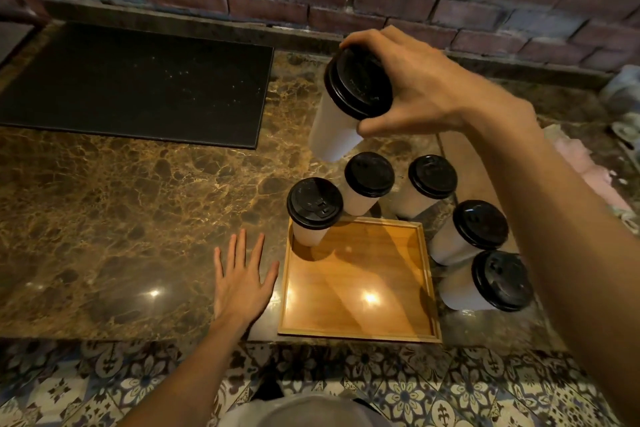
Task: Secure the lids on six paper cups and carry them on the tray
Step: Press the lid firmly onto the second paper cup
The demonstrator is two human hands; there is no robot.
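The right hand [426,87] grips the held cup [334,128] from above, fingers and thumb curled round the rim of its black lid [358,83], and the cup hangs tilted in the air over the far side of the counter [138,218], clear of everything below. The left hand [242,284] lies spread and flat, fingers straight, just beside the left edge of the wooden tray [360,334]; whether it presses the counter cannot be told. One lidded cup on the tray [313,215] stands in the far left corner, while four cups [432,177], all lidded, wait on the counter beyond and to the right of the tray. A paper cup like this is probably light and its wall soft, so squeezing the body would dent it. Hanging it by the lid trusts the snap fit alone; if the cup holds liquid, which cannot be seen, the lid could pop off. A hold round the upper wall just under the rim seems safer.
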